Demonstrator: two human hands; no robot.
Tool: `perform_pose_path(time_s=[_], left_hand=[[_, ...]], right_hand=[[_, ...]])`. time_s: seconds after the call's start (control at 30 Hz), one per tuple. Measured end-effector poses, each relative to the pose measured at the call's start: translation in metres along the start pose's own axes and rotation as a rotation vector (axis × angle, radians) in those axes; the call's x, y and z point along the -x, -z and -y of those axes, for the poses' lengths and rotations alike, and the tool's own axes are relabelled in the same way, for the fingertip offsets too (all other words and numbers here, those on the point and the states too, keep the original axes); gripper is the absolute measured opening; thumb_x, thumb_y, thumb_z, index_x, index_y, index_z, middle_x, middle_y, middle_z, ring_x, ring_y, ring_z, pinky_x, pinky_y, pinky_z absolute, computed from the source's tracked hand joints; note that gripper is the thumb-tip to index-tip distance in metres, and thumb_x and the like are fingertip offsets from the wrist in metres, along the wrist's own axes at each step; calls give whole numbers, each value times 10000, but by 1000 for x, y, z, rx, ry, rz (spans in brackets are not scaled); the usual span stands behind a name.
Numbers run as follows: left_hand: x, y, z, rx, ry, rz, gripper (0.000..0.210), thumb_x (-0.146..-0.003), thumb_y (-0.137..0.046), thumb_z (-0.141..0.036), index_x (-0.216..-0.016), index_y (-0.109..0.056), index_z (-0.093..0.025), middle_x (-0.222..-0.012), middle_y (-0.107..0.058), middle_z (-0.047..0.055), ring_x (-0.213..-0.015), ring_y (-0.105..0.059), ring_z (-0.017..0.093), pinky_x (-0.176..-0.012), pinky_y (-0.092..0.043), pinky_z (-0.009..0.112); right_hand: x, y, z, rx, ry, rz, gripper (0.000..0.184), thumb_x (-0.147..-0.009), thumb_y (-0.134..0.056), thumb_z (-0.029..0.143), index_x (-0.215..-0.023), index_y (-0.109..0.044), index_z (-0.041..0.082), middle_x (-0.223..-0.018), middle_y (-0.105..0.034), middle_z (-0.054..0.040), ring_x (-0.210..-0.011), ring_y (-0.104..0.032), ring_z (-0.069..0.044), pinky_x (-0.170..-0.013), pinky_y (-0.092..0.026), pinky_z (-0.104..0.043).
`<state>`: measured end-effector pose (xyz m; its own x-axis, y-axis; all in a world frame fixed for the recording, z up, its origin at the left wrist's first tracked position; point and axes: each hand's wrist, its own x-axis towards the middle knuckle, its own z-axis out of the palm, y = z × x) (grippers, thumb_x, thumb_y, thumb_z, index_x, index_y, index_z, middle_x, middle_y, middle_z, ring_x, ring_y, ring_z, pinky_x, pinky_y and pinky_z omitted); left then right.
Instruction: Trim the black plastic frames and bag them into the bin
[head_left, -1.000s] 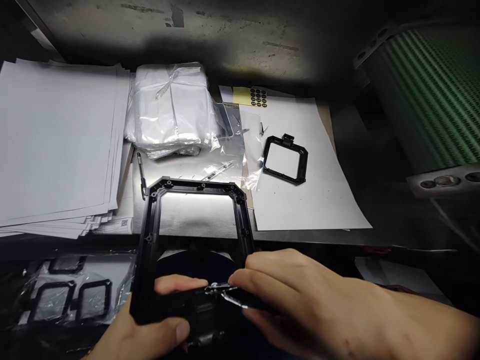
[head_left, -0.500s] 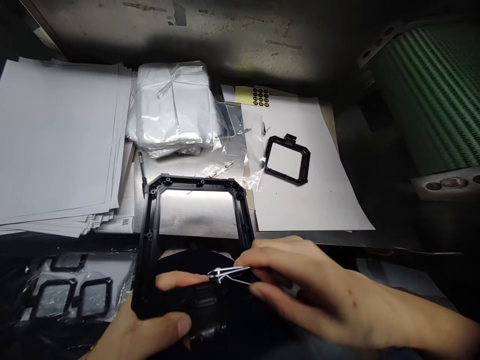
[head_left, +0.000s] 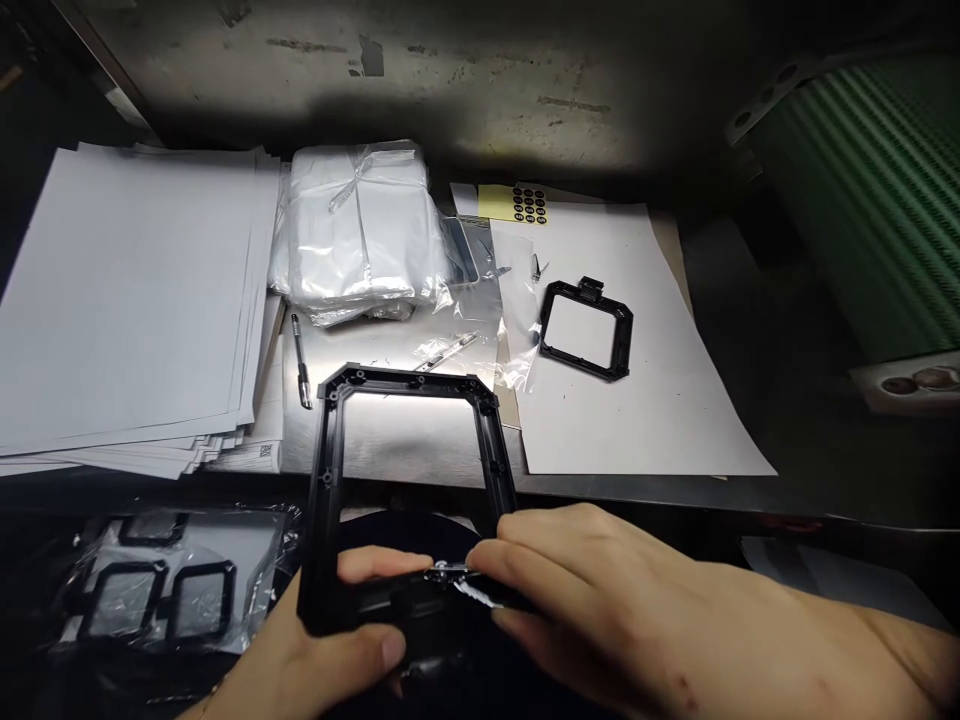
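My left hand [head_left: 330, 640] grips the lower edge of a black plastic frame [head_left: 328, 470], thumb in front and a finger showing through the opening. The frame is octagonal-cornered, with small screw bosses along its rim, and is held tilted above the bench's front edge. In my right hand [head_left: 592, 590] is a small silver nail clipper [head_left: 450, 572], pinched between thumb and fingers. Its jaw end lies against the lower edge of the frame, close to my left fingertip. My right fingers cover much of the clipper. Shadow hides the frame's bottom part.
A second black frame [head_left: 622, 350] lies on white paper [head_left: 675, 420] by a yellow sticker sheet [head_left: 499, 203]. Behind are bundled plastic bags [head_left: 360, 230], a paper stack [head_left: 150, 300] and a pen [head_left: 301, 360]. Bagged frames [head_left: 199, 600] lie lower left; a green ribbed panel [head_left: 862, 200] stands right.
The view has shifted, so everything sits slightly farther right and lower. The clipper's levers, spread apart before, are now closer together, and my right fingers cover more of it.
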<state>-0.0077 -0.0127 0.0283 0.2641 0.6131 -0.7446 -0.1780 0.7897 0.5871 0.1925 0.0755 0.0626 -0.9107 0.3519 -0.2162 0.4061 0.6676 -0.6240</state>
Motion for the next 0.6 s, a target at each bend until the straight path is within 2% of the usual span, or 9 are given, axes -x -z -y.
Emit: perform_pose_path(time_s=[0.13,0.3,0.47,0.53,0.6], left_hand=[[0,0,-2,21,5,9,283,-628,-614,-281,-910,-619,-254,-625,-640,-7,-770,-598,227,-623,-431,279],[0,1,-1,-21,57,-1,333,-635,-610,-292,-963,-598,-235,-642,-641,4,-966,-532,266,-660,-433,275],[-1,1,-2,-89,78,4,352,-634,-611,-317,-978,-588,-245,-640,-643,-5,-916,-555,248,-707,-429,281],[-2,1,-3,-70,83,15,341,-637,-605,-323,-969,-591,-246,-636,-640,-11,-865,-569,232,-729,-425,290],[-2,1,-3,-34,71,38,323,-646,-597,-314,-962,-594,-249,-618,-637,-18,-749,-585,200,-705,-430,291]], right_hand=[[0,-4,1,35,13,-27,148,-817,-404,185,-819,-550,159,-646,-502,0,-554,-453,-107,-507,-376,-212],[-3,0,3,39,-16,65,166,-831,-384,166,-826,-548,134,-680,-505,-9,-579,-450,-105,-530,-384,-203],[-6,3,3,-32,-15,157,193,-833,-352,112,-770,-534,127,-665,-493,-3,-533,-414,-87,-484,-359,-187],[-3,3,2,-96,4,126,183,-828,-351,109,-807,-532,120,-657,-500,-6,-534,-422,-88,-498,-371,-191],[1,3,-2,-226,1,-9,163,-830,-370,143,-894,-519,125,-670,-523,-7,-557,-454,-88,-542,-397,-192]])
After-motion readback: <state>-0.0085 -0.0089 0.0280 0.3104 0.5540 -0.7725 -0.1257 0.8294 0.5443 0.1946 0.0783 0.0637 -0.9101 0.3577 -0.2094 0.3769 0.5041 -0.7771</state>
